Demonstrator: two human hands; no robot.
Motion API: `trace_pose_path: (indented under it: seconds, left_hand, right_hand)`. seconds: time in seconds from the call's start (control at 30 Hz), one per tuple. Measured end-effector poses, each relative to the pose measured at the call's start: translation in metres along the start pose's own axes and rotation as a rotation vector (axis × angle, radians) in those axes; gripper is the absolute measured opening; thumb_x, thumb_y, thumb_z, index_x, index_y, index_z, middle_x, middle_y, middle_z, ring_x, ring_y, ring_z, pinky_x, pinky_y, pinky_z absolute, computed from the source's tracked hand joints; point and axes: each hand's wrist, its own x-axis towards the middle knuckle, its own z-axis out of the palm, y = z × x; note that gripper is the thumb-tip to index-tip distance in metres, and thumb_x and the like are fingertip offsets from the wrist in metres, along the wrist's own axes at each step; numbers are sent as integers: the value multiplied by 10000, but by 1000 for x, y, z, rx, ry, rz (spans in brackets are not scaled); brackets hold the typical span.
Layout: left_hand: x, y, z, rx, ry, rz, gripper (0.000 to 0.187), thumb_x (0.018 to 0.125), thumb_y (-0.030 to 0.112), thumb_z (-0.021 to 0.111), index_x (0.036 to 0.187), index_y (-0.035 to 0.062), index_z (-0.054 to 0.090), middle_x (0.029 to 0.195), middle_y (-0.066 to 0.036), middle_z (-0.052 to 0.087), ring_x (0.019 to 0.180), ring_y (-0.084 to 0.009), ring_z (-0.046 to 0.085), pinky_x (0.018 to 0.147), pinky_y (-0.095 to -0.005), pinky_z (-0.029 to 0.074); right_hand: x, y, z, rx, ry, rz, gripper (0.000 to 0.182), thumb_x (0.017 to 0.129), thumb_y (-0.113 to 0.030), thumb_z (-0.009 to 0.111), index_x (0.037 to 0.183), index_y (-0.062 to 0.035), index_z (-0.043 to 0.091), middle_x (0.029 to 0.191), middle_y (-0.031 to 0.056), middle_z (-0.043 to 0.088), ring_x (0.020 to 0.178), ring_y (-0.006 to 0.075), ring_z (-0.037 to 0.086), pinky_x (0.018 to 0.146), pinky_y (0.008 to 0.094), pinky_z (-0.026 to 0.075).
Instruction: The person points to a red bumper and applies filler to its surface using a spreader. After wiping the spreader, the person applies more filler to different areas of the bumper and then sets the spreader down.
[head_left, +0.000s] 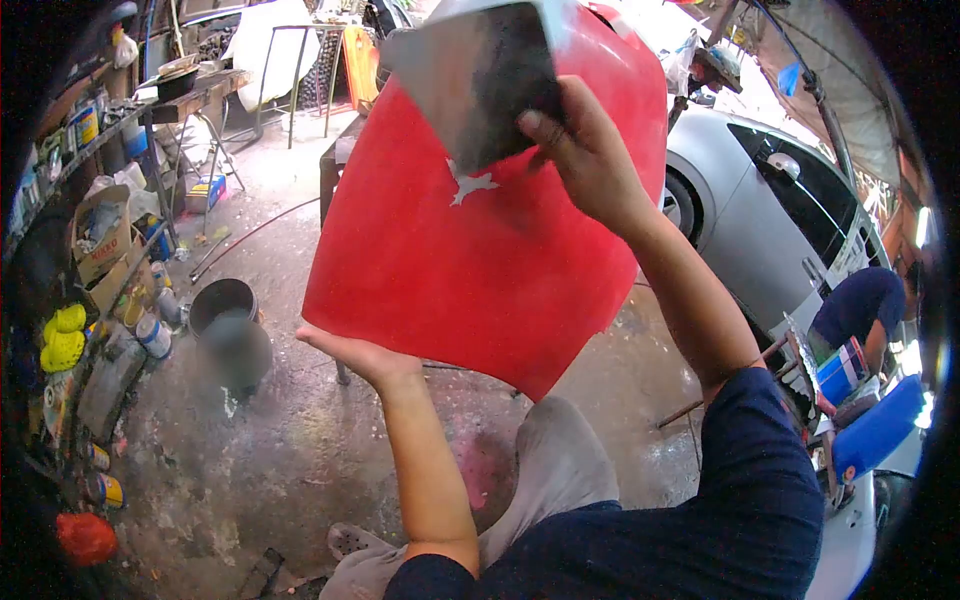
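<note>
A large red car body panel (470, 260) stands tilted in front of me, with a small white chipped spot near its middle. My left hand (355, 352) lies flat under the panel's lower left edge and props it up. My right hand (585, 150) presses a dark grey sheet of sandpaper (480, 85) against the panel's upper part, fingers closed on the sheet. My knee in grey trousers (555, 470) sits below the panel.
A dark metal bucket (225, 305) stands on the wet concrete floor at the left. Cans, boxes and yellow items line the left wall. A silver car (770, 215) is parked at the right, with another person (865, 310) crouched beside it.
</note>
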Motion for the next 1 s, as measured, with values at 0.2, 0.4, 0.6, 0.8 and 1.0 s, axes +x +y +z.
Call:
trace_pose_path:
  seconds: [0.2,0.4,0.6,0.8,1.0]
  left_hand:
    - [3,-2,-3,2,-46,24,966,936,817,260,1496,44,404,1547,-137,432,1417,-332,422,1181,-497,327]
    - [4,-2,-5,-22,-29,-6,984,929,826,263,1495,33,402,1551,-142,425,1420,-337,416,1186,-499,321]
    - [2,-3,-3,-30,-58,-3,1001,915,841,273,1503,40,390,1552,-144,421,1424,-339,410,1187,-504,320]
    - [8,-8,-12,-71,-113,-19,989,914,837,293,1505,49,392,1555,-139,417,1426,-342,408,1184,-505,326]
    - [6,-6,-10,-103,-123,-34,986,919,832,290,1506,46,389,1562,-136,410,1424,-335,410,1186,-505,322]
  right_hand:
    - [-9,13,10,-42,67,-28,258,1024,-137,595,1235,-9,521,1073,99,636,1045,159,595,900,346,497]
    - [-19,19,15,-95,79,-40,234,1030,-117,579,1218,11,523,1100,108,653,1040,174,610,943,356,490]
    - [-34,16,33,-63,81,-22,215,1041,-82,544,1232,14,519,1116,91,643,1025,165,607,931,333,499]
    - [-46,21,43,-60,275,-23,219,1023,-87,579,1215,5,526,1080,104,639,1002,147,593,898,328,492]
    - [-49,26,44,-114,353,-29,229,1041,-119,555,1235,-28,474,1099,72,584,934,139,604,608,284,567]
